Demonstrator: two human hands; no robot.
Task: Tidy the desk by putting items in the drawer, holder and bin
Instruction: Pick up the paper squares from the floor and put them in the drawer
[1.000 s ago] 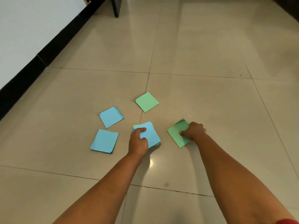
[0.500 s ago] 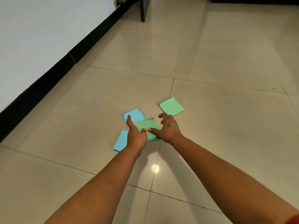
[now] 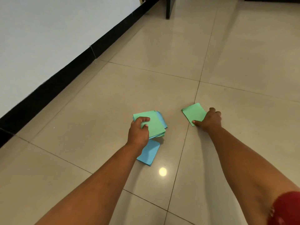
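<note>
Green-topped stack of notes (image 3: 151,124) sits gripped in the left hand (image 3: 138,132), the right hand (image 3: 211,120) pinches a green note (image 3: 193,115) off the floor (image 3: 97,111) — one blue note (image 3: 150,153) lies below the left fingers, no drawer, holder or bin in view.

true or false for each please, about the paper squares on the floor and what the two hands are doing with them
1. The left hand grips a stack of papers with a green sheet on top. True.
2. The right hand is lifted clear of every paper. False: it rests on the single green paper, with the thumb at its near edge.
3. A blue paper lies on the floor near the left wrist. True.
4. The single green paper is touching the stack. False: bare tile separates them.
5. The papers lie on a wooden desk. False: they lie on glossy beige floor tiles.
</note>
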